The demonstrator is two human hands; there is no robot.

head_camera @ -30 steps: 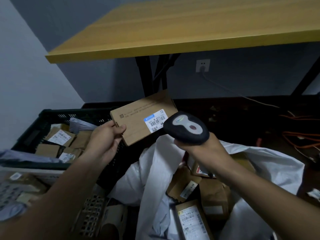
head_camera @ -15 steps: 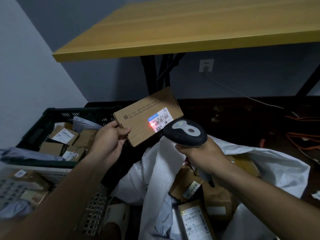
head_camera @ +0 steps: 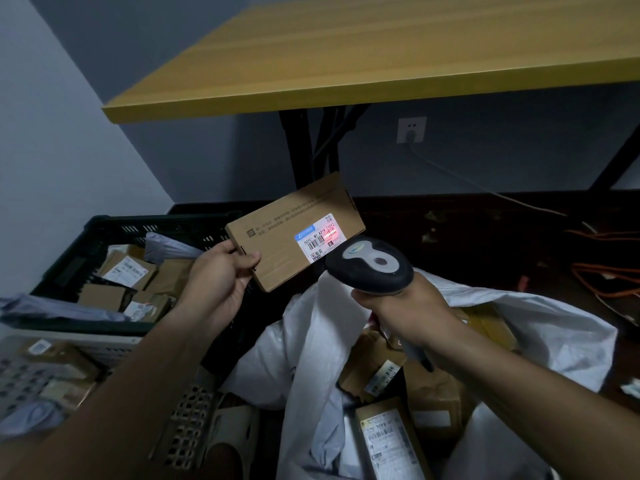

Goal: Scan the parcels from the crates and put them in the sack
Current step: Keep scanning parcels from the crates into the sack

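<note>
left hand grips box corner, label tilted up twd scanner; right hand clenched round scanner grip, red beam on barcode; sack open below, ready for drop.

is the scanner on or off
On: the scanner in the right hand throws red light on the box's label.

A parcel-sorting corner is indicated: labelled cardboard parcels are heaped in a dark crate and a white sack below a wooden table.
</note>
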